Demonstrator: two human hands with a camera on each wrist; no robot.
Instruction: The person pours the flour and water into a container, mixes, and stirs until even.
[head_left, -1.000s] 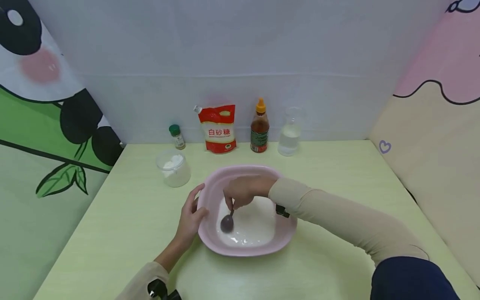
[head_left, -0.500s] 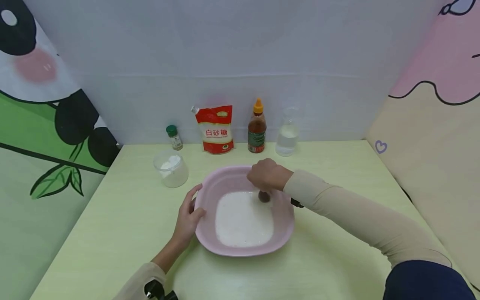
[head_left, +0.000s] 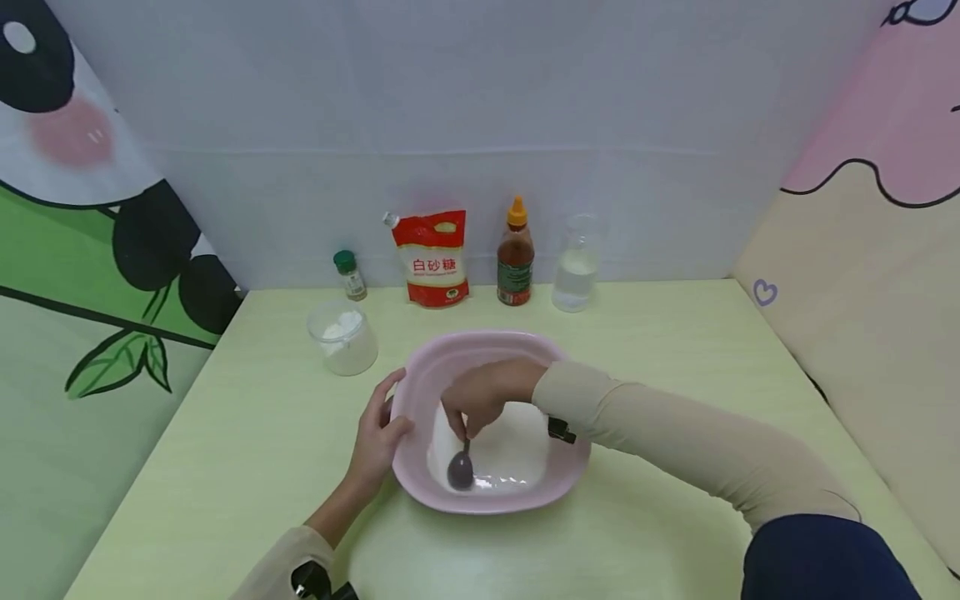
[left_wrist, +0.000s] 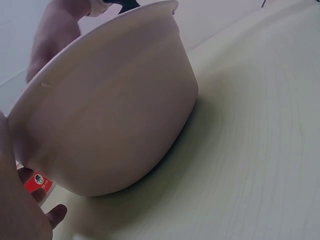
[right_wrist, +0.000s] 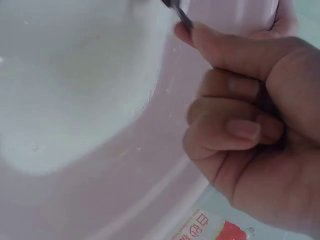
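A pink plastic basin (head_left: 491,503) stands on the table with white liquid (head_left: 513,446) in its bottom. My left hand (head_left: 372,440) holds the basin's left rim, thumb on the rim; in the left wrist view its fingers lie against the basin's outer wall (left_wrist: 115,100). Over the basin, my right hand (head_left: 486,398) pinches the handle of a dark spoon (head_left: 461,472), whose bowl is in the liquid near the front left. The right wrist view shows thumb and index finger on the spoon handle (right_wrist: 183,18), with the other fingers curled into the palm.
A clear jar of white contents (head_left: 345,340) stands behind the basin to the left. Along the back are a small green-capped bottle (head_left: 351,277), a red sugar pouch (head_left: 433,260), a brown sauce bottle (head_left: 515,254) and a glass vessel of clear liquid (head_left: 577,271).
The right hand has swept the spoon from the front left to the back right of the basin and round to the front left again. My left hand keeps its hold on the rim.
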